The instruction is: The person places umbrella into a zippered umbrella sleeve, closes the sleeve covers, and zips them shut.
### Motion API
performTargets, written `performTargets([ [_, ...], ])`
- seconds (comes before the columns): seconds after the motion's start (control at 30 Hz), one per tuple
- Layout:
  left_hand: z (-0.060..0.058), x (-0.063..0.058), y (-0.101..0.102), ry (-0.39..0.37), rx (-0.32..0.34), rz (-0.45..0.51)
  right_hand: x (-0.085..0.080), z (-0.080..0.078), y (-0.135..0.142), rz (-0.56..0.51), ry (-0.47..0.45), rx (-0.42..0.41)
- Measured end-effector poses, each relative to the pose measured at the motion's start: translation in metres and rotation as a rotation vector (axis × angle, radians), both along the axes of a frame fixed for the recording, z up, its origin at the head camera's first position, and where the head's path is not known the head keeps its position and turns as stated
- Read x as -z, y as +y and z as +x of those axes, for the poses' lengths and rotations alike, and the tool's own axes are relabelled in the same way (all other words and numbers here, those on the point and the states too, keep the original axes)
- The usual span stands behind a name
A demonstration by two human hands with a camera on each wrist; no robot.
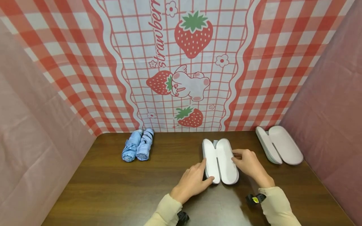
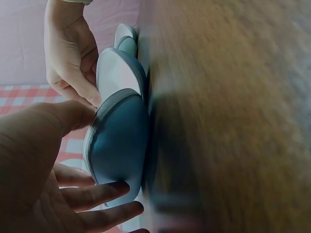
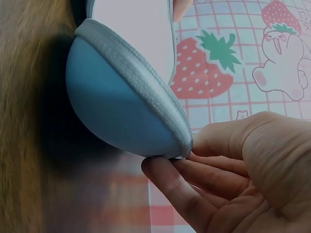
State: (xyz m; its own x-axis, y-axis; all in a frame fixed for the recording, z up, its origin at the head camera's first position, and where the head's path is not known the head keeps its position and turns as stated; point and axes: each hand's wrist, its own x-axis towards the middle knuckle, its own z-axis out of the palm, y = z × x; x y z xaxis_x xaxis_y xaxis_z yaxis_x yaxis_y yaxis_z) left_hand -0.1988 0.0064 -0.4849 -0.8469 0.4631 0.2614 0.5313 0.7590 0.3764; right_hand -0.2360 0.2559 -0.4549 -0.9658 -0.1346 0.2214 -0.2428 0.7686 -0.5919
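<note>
On the surface (image 1: 113,194), a left umbrella (image 1: 132,146) and a right umbrella (image 1: 145,145) lie side by side at the far left. Well to their right and a little nearer lies the middle case (image 1: 227,163), its two halves side by side. The left hand (image 1: 192,179) is at its left side, the right hand (image 1: 250,161) at its right. Farther right, slightly beyond it, lies the outer case (image 1: 285,146). A cloth (image 1: 195,62) hangs behind everything.

Two rolled blue umbrellas (image 1: 133,145) near strawberry-print cloth (image 1: 181,62)
</note>
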Motion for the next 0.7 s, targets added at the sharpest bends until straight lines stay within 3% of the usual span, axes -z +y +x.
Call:
performTargets([
  [0.33, 0.005, 0.001, -0.010, -0.010, 0.006, 0.004, 0.000, 0.004, -0.008, -0.006, -0.016, -0.012],
  [0.53, 0.005, -0.002, -0.014, -0.089, -0.038, 0.053, -0.001, 0.007, -0.013, -0.016, -0.027, -0.006],
  [0.7, -0.002, -0.007, -0.017, -0.124, -0.081, 0.114, -0.002, 0.011, -0.020, -0.024, -0.051, -0.022],
])
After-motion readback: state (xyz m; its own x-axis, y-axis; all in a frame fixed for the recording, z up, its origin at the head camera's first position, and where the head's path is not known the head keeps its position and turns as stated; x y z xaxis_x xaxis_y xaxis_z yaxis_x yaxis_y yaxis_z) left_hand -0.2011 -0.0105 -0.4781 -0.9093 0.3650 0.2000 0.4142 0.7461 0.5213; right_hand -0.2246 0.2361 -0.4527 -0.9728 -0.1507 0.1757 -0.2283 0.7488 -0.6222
